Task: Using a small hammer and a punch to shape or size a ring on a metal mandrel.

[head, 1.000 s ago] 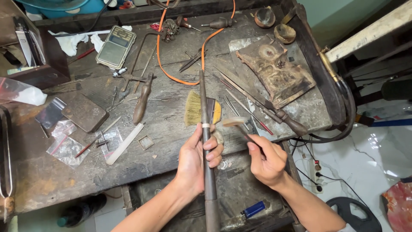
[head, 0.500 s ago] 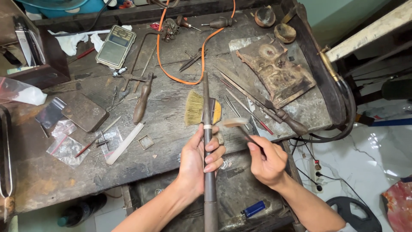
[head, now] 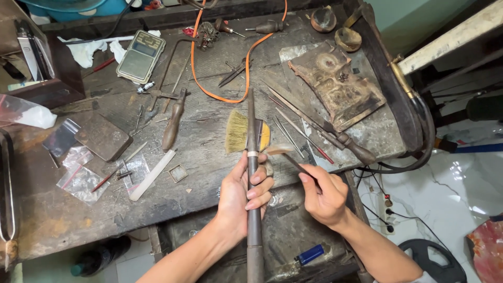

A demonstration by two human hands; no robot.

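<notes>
My left hand (head: 242,195) grips a long tapered steel mandrel (head: 253,173) that points away from me over the workbench (head: 209,157). A thin pale ring (head: 252,154) sits around the mandrel just above my fingers. My right hand (head: 324,195) holds a small hammer (head: 291,157) by its dark handle, its light head next to the ring on the mandrel's right side. A yellow-bristled brush (head: 238,131) lies on the bench right behind the mandrel.
Files and gravers (head: 314,126) lie to the right, a worn block (head: 335,86) behind them. An orange hose (head: 220,94), a saw frame (head: 173,120), a digital scale (head: 140,56), a metal plate (head: 102,137) and small plastic bags (head: 78,175) lie left. A blue lighter (head: 310,254) sits in the drawer below.
Both hands stay in nearly the same place. The hammer head has shifted slightly by the ring on the mandrel.
</notes>
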